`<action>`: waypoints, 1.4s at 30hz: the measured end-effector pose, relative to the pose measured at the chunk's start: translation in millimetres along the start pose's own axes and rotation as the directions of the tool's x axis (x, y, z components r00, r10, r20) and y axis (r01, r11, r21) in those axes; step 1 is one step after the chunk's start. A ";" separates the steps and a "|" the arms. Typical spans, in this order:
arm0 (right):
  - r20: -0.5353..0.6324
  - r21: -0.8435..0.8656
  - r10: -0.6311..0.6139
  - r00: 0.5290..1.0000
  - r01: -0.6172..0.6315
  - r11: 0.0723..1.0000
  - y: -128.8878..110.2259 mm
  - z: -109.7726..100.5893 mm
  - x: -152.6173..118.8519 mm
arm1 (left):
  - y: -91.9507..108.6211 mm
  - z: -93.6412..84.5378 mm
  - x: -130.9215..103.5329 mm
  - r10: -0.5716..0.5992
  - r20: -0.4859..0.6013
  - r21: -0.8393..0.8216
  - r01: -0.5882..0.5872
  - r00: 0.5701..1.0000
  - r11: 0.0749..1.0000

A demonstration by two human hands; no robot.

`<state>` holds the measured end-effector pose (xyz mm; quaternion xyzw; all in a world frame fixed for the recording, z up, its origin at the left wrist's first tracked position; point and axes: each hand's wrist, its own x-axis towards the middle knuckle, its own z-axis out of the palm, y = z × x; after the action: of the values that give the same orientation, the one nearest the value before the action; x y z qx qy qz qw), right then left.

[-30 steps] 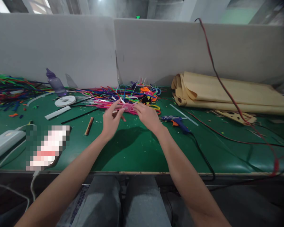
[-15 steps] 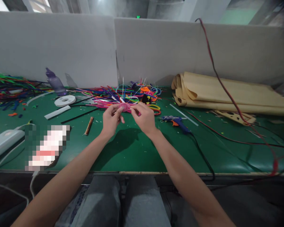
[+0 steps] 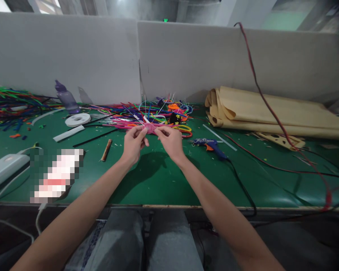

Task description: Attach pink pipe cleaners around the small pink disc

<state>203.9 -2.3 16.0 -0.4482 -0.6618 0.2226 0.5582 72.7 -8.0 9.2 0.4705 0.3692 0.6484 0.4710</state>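
Note:
Between my two hands is a small pink round piece (image 3: 150, 128) with thin white stems sticking up from it; its exact kind is hard to make out. My left hand (image 3: 135, 142) pinches its left side with thumb and fingers. From the right, my right hand (image 3: 170, 140) is closed in a pinch at its other edge. Both hands are raised over the green table (image 3: 158, 184). Just behind them lies a heap of coloured pipe cleaners (image 3: 124, 113), pink ones nearest, with a black piece bearing yellow flowers (image 3: 175, 118) beside it.
A blue glue gun (image 3: 210, 145) lies to the right, its cord running off the table edge. Rolled brown paper (image 3: 265, 111) rests behind it. On the left are a white spool (image 3: 78, 120), a purple bottle (image 3: 67, 98), a brown stick (image 3: 106, 150) and a blurred-out phone (image 3: 58, 175).
My right hand has shifted slightly left and its fingers sit closer on the pink piece. The thin white stems now spread apart at wider angles. My left hand stays nearly in place.

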 end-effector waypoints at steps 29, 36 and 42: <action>0.347 0.402 0.390 0.853 -0.511 0.760 9.2 -4.2 6.7 | -0.7 0.6 -1.8 -0.002 0.075 -0.093 0.009 0.997 0.996; 0.037 0.015 -0.027 0.999 0.027 1.000 2.4 6.1 -1.4 | -2.9 -0.5 1.0 -0.001 -0.033 -0.125 -0.003 0.999 0.992; 0.005 -0.320 -0.326 0.945 0.310 0.895 3.5 10.3 -8.2 | -2.3 -0.1 -0.6 -0.038 -0.009 -0.144 0.036 0.999 0.989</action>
<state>195.3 -5.4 5.9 -0.4230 -0.7395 0.0082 0.5236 73.3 -7.9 6.9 0.4247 0.3330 0.6672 0.5133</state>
